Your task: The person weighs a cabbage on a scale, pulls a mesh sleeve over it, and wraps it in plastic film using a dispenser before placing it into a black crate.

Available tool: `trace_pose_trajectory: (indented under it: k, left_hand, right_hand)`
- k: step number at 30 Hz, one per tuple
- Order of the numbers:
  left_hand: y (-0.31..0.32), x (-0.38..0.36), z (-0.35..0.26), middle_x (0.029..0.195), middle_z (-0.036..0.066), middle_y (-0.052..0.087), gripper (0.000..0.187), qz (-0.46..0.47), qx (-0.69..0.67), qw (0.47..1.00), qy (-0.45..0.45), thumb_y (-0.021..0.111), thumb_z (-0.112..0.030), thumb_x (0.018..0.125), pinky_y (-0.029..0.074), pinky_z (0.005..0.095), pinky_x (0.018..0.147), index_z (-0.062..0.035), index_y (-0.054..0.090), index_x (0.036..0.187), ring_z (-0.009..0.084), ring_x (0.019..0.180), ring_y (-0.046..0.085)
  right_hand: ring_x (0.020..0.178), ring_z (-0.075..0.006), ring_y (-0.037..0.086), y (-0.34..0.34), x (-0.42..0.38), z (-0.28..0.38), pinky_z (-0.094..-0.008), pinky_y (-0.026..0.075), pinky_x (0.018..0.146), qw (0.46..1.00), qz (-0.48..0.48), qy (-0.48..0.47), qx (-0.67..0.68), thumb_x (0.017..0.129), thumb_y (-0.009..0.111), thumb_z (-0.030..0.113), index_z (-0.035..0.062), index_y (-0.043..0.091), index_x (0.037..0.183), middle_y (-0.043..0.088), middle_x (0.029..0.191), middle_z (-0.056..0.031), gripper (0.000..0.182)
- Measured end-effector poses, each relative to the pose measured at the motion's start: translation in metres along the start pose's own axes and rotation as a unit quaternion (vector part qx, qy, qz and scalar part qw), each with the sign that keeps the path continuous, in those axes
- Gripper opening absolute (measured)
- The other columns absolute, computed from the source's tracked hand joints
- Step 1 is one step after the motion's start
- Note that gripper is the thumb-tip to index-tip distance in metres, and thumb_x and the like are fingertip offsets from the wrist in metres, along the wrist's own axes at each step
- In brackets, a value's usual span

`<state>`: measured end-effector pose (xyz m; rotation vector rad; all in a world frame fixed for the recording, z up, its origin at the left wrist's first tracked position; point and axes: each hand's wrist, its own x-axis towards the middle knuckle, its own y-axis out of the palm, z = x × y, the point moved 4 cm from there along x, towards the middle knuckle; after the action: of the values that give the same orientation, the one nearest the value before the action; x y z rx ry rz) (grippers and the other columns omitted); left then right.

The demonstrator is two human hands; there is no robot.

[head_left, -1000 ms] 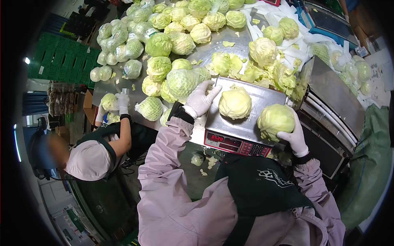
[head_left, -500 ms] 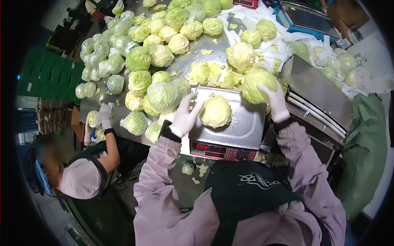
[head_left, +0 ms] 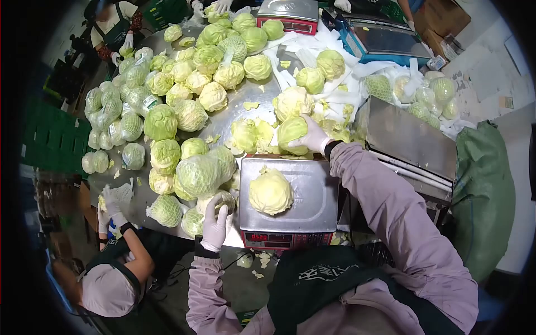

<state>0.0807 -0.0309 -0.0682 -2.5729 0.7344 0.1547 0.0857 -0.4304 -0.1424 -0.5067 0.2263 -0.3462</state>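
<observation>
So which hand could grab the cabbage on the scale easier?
Probably the left hand: it looks empty, beside the scale, near that cabbage. The right hand is busy with another cabbage.

Plain white gloves (head_left: 316,138) cover my fingers (head_left: 210,210). A thick black band (head_left: 206,249) circles my left wrist, and a second black band (head_left: 333,148) shows at my right. My jacket (head_left: 357,319) is dusty pink, its long, loose sleeves (head_left: 393,198) creased along the arms. Over it I wear a dark green apron (head_left: 286,290) with white lettering (head_left: 321,272) across its bib, and a dark strap (head_left: 416,304) runs over the pink cloth.
</observation>
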Motion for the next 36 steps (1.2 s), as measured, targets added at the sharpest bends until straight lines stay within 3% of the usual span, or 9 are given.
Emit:
trace_pose_trajectory:
  k: [6,9,16,21,23,25,27,34,36]
  left_hand:
    - [0.002,-0.005,-0.016,0.12,0.013,0.053,0.042,-0.017,0.002,1.0,-0.017,0.054,-0.02,0.094,0.044,0.0304,0.091,-0.0016,0.043,0.131,0.0195,0.103,0.054]
    - [0.003,-0.018,-0.002,0.119,0.011,0.053,0.042,-0.023,-0.023,0.999,-0.033,0.055,-0.021,0.094,0.045,0.0314,0.087,-0.0047,0.045,0.131,0.0185,0.102,0.054]
    - [-0.007,-0.06,0.001,0.12,0.011,0.052,0.042,-0.034,-0.005,0.994,-0.101,0.058,-0.022,0.092,0.046,0.0322,0.085,-0.0067,0.047,0.13,0.0199,0.102,0.056]
    - [-0.005,-0.053,-0.009,0.119,0.012,0.053,0.044,-0.061,-0.026,0.993,-0.098,0.061,-0.019,0.089,0.046,0.0323,0.086,-0.0047,0.048,0.128,0.021,0.102,0.057]
    - [0.0,-0.048,-0.015,0.118,0.012,0.054,0.043,-0.064,-0.029,0.994,-0.08,0.062,-0.018,0.088,0.045,0.0311,0.087,-0.0039,0.049,0.127,0.02,0.1,0.057]
    - [0.006,-0.04,-0.029,0.114,0.011,0.055,0.044,-0.055,-0.012,0.998,-0.005,0.064,-0.016,0.087,0.045,0.0303,0.088,-0.0038,0.05,0.127,0.0188,0.099,0.056]
    - [0.015,-0.035,-0.038,0.114,0.011,0.054,0.046,-0.053,-0.019,0.998,0.009,0.065,-0.014,0.086,0.044,0.0298,0.089,-0.0042,0.05,0.127,0.0187,0.1,0.056]
    - [0.054,-0.008,-0.069,0.145,0.02,0.028,0.099,0.016,0.077,0.986,0.146,0.08,-0.017,0.065,0.023,0.0386,0.112,-0.0026,0.022,0.145,0.0328,0.137,0.024]
    - [0.064,0.001,-0.074,0.146,0.023,0.025,0.108,0.03,0.108,0.978,0.178,0.081,-0.018,0.06,0.023,0.039,0.113,-0.0025,0.017,0.146,0.0348,0.139,0.022]
  right_hand:
    - [0.103,-0.0321,0.06,-0.068,0.065,0.029,-0.0368,0.045,0.09,0.971,0.125,0.088,-0.184,0.081,0.062,0.047,-0.001,0.055,0.121,0.064,0.109,-0.0219,0.062]
    - [0.103,-0.034,0.061,-0.104,0.131,-0.048,-0.0388,0.046,0.087,0.881,0.067,0.074,-0.463,0.089,0.047,0.025,0.0018,0.057,0.115,0.064,0.106,-0.0222,0.037]
    - [0.106,-0.0341,0.06,-0.122,0.119,-0.07,-0.0403,0.047,0.089,0.838,0.029,0.207,-0.503,0.084,0.051,0.023,0.0037,0.061,0.114,0.064,0.109,-0.0204,0.037]
    - [0.106,-0.0337,0.06,-0.121,0.148,-0.06,-0.0405,0.048,0.085,0.793,0.137,0.104,-0.585,0.081,0.057,0.035,0.003,0.065,0.109,0.063,0.11,-0.0207,0.043]
    - [0.092,-0.0299,0.066,-0.128,0.116,0.001,-0.0372,0.051,0.075,0.822,0.139,0.084,-0.546,0.081,0.061,0.034,0.0031,0.064,0.109,0.067,0.099,-0.0186,0.042]
    - [0.07,-0.0186,0.064,-0.136,0.074,0.054,-0.0299,0.048,0.06,0.971,0.052,0.119,-0.202,0.083,0.062,0.028,0.0032,0.063,0.11,0.067,0.087,-0.011,0.036]
    - [0.058,-0.008,0.052,-0.144,0.037,0.084,-0.0236,0.041,0.05,0.999,0.025,0.014,-0.02,0.087,0.06,0.022,0.0058,0.061,0.111,0.063,0.081,-0.0031,0.029]
    - [0.104,-0.0138,0.053,-0.154,-0.103,0.174,-0.0259,0.043,0.083,0.932,0.109,-0.102,0.33,0.086,0.061,0.021,0.0028,0.047,0.129,0.057,0.121,-0.0091,0.049]
    - [0.108,-0.0171,0.052,-0.158,-0.122,0.174,-0.0275,0.042,0.087,0.951,0.09,-0.119,0.269,0.085,0.062,0.02,0.0014,0.042,0.133,0.054,0.124,-0.0099,0.055]
